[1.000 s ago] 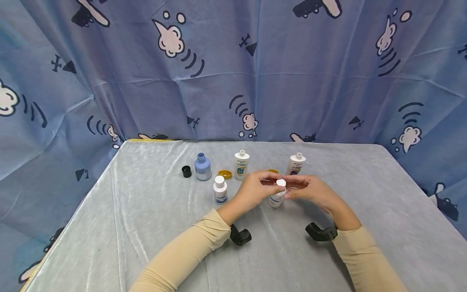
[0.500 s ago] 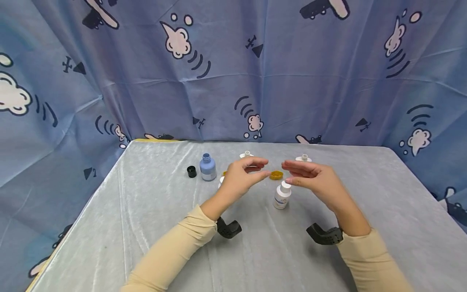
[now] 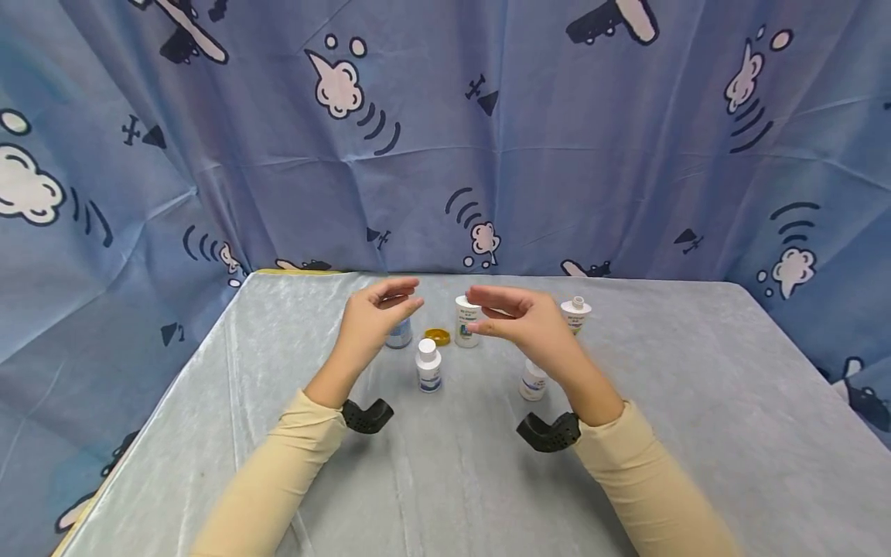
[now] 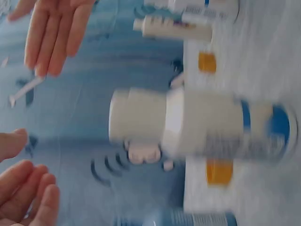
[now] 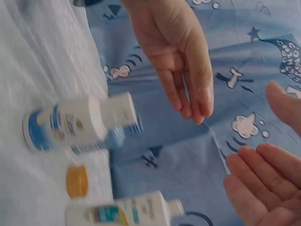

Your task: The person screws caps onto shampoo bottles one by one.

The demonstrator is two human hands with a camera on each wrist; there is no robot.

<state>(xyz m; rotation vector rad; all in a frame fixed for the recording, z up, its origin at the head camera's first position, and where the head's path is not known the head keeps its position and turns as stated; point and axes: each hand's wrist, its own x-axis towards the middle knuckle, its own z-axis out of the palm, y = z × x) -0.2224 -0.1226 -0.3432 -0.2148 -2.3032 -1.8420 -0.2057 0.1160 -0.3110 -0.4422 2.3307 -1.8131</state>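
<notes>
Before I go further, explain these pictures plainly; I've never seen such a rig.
There's no machine: a person works with two bare hands, the left hand and right hand. One picture comes from a head-worn camera, looking forward and down. The others come from cameras on each wrist, so bottles appear sideways.

On the grey cloth-covered table stand a small round white bottle with a white cap, other white bottles, and a partly hidden blue bottle. A golden-yellow round cap lies among them. Neither hand holds anything.

passable gap between front-left bottle [image 3: 428, 368] and front-right bottle [image 3: 532, 383]
</notes>
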